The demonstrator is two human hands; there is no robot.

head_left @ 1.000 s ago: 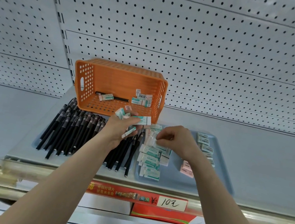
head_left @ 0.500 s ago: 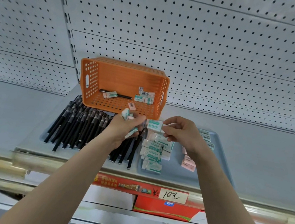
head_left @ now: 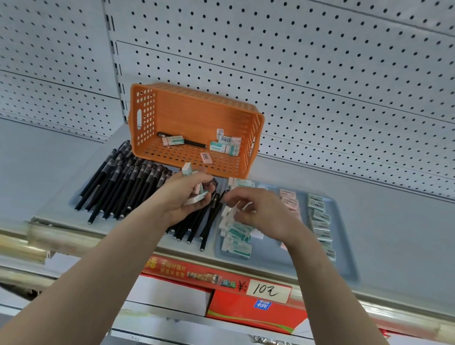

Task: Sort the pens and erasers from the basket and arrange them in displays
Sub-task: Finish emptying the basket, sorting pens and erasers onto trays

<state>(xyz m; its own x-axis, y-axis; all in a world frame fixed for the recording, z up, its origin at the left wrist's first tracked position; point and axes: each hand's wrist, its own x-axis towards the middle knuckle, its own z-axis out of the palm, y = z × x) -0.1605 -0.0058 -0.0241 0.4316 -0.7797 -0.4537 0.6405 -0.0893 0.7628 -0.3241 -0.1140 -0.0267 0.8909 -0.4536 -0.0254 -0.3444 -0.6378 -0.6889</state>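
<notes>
An orange basket (head_left: 153, 113) lies tipped toward me on the shelf, with one black pen (head_left: 193, 142) and several erasers (head_left: 225, 143) inside. Black pens (head_left: 122, 186) lie in a row on the left tray. Green-and-white erasers (head_left: 237, 234) are stacked on the grey-blue right tray (head_left: 344, 259), beside a pink column (head_left: 288, 199) and another green column (head_left: 320, 219). My left hand (head_left: 186, 199) grips a bunch of erasers over the pens. My right hand (head_left: 261, 210) hovers over the eraser stack, fingers curled, pinching a blurred eraser.
White pegboard (head_left: 291, 52) backs the shelf. A metal rail with a red price strip marked 10 (head_left: 268, 290) runs along the shelf front. Red and white boxes (head_left: 250, 311) sit on the shelf below.
My right hand took an eraser from the left hand's bunch and lowered it toward the stack on the right tray. The view shifted slightly downward.
</notes>
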